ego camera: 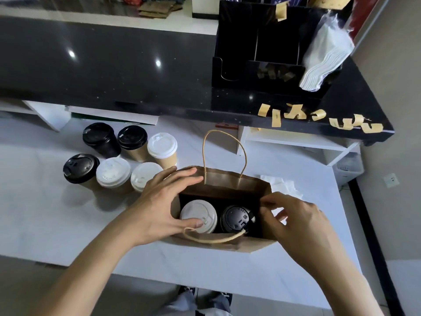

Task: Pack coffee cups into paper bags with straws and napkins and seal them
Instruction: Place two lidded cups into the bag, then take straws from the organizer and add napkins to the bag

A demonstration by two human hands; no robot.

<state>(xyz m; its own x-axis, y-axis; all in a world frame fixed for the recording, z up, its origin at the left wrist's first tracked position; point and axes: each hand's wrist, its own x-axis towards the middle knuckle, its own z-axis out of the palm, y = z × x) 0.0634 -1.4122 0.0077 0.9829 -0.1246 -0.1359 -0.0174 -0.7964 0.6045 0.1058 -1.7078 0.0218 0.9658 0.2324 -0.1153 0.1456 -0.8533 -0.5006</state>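
Bag [227, 244] stands open between both hands, two cups inside

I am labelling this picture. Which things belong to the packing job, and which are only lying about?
Job: bag; two cups inside; six cups waiting; napkins; tape strips; left hand; right hand.

Lying about: black organiser; cardboard pieces; wall socket.

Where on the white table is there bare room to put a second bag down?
Bare white table lies left of the left hand, in front of the six loose cups. Crowded: the paper bag, and the napkin behind the right hand.
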